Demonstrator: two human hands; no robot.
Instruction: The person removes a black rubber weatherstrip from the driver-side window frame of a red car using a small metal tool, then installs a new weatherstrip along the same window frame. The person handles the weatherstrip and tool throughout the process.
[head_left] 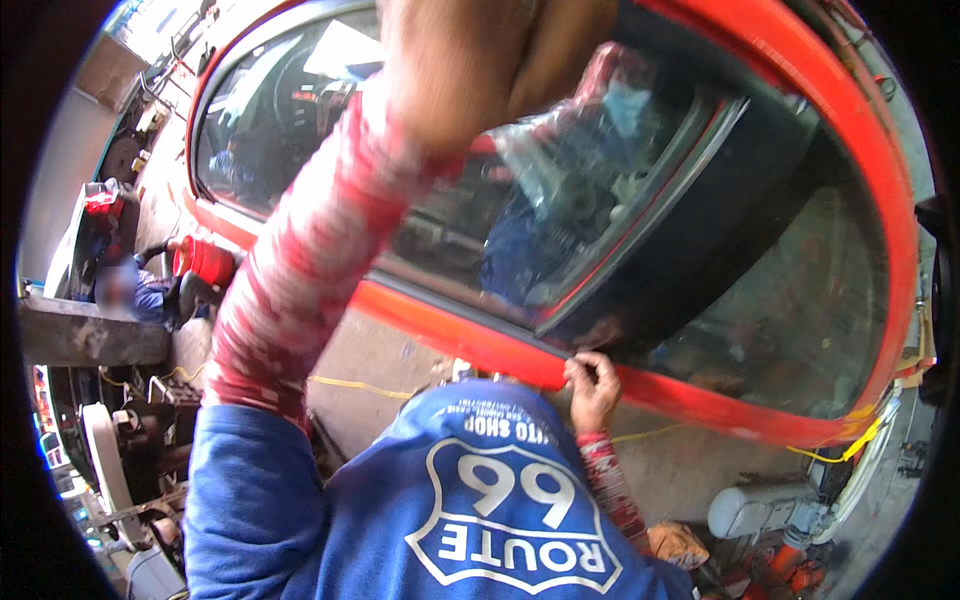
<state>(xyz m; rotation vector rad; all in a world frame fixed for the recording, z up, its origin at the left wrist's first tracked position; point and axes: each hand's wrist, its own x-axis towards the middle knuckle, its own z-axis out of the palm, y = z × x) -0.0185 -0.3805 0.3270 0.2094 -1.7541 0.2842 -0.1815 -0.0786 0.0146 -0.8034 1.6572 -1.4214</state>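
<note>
My left hand [450, 75] is raised at the top, large and blurred in front of the car's side glass [440, 240]. Its fingers run past the upper edge, so whatever they touch is hidden. Low at the window's lower edge, my right hand [597, 392] has its fingers curled together against the red car body [440, 335]. Nothing can be made out inside that curl. A dark pillar [690, 235] divides the side glass from the rear side window [800, 310]. Clear plastic and a light blue patch show in the glass, partly as reflection.
To the left, another person [150, 295] in blue is low down beside a red bucket [205, 260]. A grey beam [90, 332] and machine parts lie nearby. A yellow cord [360, 386] crosses the floor. A pale cylindrical tank [760, 510] stands at lower right.
</note>
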